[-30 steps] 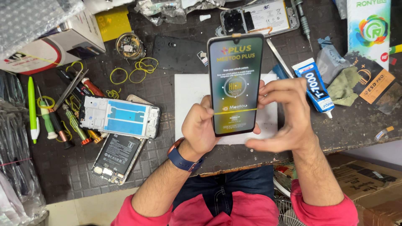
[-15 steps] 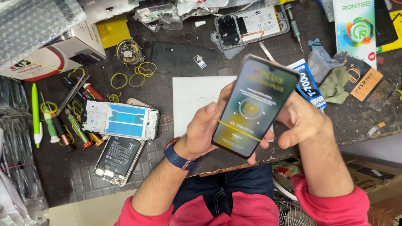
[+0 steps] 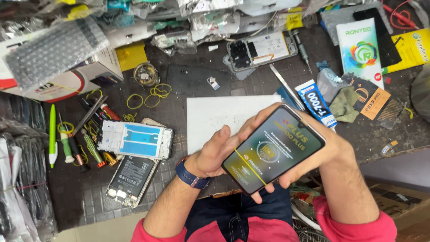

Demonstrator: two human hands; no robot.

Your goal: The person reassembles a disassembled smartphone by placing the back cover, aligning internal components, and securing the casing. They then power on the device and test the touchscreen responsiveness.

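The phone display panel (image 3: 273,150), dark glass with a printed protective film on its face, is held tilted above the near edge of the workbench (image 3: 201,85), over the person's lap. The left hand (image 3: 217,154) cups its lower end from behind, fingers curled around the edge. The right hand (image 3: 322,152) wraps the upper end from beneath, thumb out of sight. Both hands are closed on the panel.

The film looks fully on, so the panel seems not yet fitted to anything. To the left, well apart, a white phone frame (image 3: 135,140) with blue film lies on the bench, and just below it a phone body with its battery (image 3: 131,179) exposed. A white sheet (image 3: 219,117) lies behind the hands. An adhesive tube (image 3: 317,104) sits beside it, and an opened phone (image 3: 260,51) rests farther back.
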